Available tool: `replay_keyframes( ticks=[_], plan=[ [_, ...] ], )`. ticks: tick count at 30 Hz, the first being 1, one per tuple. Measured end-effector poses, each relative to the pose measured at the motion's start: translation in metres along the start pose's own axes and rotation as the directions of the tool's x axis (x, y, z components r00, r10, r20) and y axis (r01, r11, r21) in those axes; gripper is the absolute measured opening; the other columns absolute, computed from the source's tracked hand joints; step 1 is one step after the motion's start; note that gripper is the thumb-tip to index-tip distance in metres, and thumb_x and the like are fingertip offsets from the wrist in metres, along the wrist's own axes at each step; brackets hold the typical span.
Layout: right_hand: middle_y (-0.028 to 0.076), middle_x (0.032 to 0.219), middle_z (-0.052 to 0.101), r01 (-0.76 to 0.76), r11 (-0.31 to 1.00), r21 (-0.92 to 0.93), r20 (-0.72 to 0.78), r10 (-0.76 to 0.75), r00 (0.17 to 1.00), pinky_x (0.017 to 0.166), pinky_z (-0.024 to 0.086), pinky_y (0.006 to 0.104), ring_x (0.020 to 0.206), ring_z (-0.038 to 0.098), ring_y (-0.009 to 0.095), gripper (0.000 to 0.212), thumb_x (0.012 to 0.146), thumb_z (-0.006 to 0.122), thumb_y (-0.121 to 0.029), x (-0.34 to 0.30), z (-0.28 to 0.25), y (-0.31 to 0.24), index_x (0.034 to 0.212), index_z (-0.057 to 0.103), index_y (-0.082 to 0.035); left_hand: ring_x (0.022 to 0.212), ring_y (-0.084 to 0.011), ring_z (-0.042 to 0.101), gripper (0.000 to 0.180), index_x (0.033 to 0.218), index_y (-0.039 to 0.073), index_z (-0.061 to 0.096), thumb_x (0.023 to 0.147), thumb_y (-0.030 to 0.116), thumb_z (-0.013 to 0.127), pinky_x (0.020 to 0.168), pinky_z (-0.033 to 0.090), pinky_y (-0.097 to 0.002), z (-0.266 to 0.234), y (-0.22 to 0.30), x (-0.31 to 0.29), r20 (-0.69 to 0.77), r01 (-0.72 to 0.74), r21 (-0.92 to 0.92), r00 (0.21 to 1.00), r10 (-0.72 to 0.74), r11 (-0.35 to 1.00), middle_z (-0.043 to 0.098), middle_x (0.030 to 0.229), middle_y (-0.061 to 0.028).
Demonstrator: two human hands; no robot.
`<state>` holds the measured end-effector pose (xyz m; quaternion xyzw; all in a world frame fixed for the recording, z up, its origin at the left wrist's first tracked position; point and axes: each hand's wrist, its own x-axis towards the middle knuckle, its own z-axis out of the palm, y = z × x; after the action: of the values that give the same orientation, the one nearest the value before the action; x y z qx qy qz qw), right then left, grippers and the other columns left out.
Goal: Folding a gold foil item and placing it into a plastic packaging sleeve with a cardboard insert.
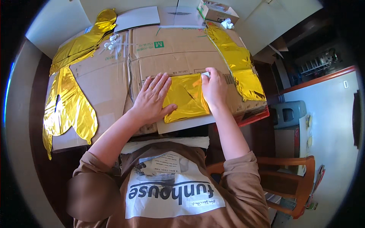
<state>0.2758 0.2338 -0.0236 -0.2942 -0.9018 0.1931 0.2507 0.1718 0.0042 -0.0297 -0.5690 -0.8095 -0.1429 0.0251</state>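
A gold foil balloon (186,97), folded into a flat rectangle, lies in front of me on a white sheet of card (190,124). My left hand (152,95) rests at its left edge with the fingers stretched out and the thumb lying over the foil. At the far right corner my right hand (214,87) is closed on the edge of the folded balloon. A small whitish corner shows between its thumb and fingers; whether it belongs to the card I cannot tell.
Flattened cardboard (167,57) covers the table. Unfolded gold foil balloons lie on the left (72,102) and right (235,57). Clear straws with white pieces (114,43), a white board (137,18), a tissue box (218,11) and crumpled tissue (227,24) lie farther back. A wooden chair (304,182) stands right.
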Motion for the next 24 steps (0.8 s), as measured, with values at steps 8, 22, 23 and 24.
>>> replay_keyframes(
  ticks=[8, 22, 23, 24],
  plan=[
    [0.020, 0.127, 0.061, 0.255, 0.967, -0.013, 0.100, -0.252, 0.962, 0.102, 0.047, 0.0499, 0.123, 0.056, 0.040, 0.043, 0.099, 0.061, -0.029, 0.004, -0.027, 0.004, 0.133, 0.058, -0.002, 0.154, -0.0360, 0.023, 0.089, 0.156, -0.003, 0.029, 0.096, 0.057, 0.054, 0.125, 0.014, -0.0511, 0.000, 0.001, 0.000, 0.009, 0.009, 0.010, 1.000, -0.009, 1.000, 0.027, 0.165, -0.0219],
    [0.023, 0.167, 0.017, 0.573, 0.803, -0.160, 0.458, -0.454, 0.764, 0.124, 0.004, 0.0589, 0.155, 0.016, 0.039, 0.087, 0.101, 0.041, -0.062, -0.031, -0.015, 0.017, 0.160, 0.021, -0.002, 0.155, -0.0359, 0.020, 0.103, 0.157, -0.005, 0.025, 0.091, 0.070, 0.052, 0.126, 0.012, -0.0509, -0.002, 0.001, -0.002, -0.001, -0.020, 0.042, 1.000, 0.020, 0.999, 0.026, 0.164, -0.0236],
    [0.023, 0.167, 0.017, 0.579, 0.798, -0.166, 0.447, -0.463, 0.765, 0.124, 0.004, 0.0591, 0.155, 0.015, 0.040, 0.087, 0.101, 0.041, -0.062, -0.032, -0.014, 0.017, 0.160, 0.021, -0.002, 0.154, -0.0363, 0.021, 0.105, 0.156, -0.006, 0.027, 0.090, 0.072, 0.052, 0.126, 0.012, -0.0508, -0.001, 0.000, -0.003, -0.009, -0.021, 0.060, 1.000, 0.022, 0.998, 0.028, 0.163, -0.0239],
    [0.024, 0.167, 0.017, 0.585, 0.793, -0.171, 0.437, -0.471, 0.766, 0.124, 0.004, 0.0592, 0.155, 0.015, 0.040, 0.087, 0.101, 0.041, -0.063, -0.032, -0.013, 0.017, 0.161, 0.021, -0.002, 0.154, -0.0367, 0.022, 0.107, 0.155, -0.007, 0.028, 0.089, 0.073, 0.052, 0.126, 0.012, -0.0507, 0.000, -0.001, -0.003, -0.017, -0.022, 0.077, 1.000, 0.024, 0.997, 0.030, 0.162, -0.0242]
  ],
)
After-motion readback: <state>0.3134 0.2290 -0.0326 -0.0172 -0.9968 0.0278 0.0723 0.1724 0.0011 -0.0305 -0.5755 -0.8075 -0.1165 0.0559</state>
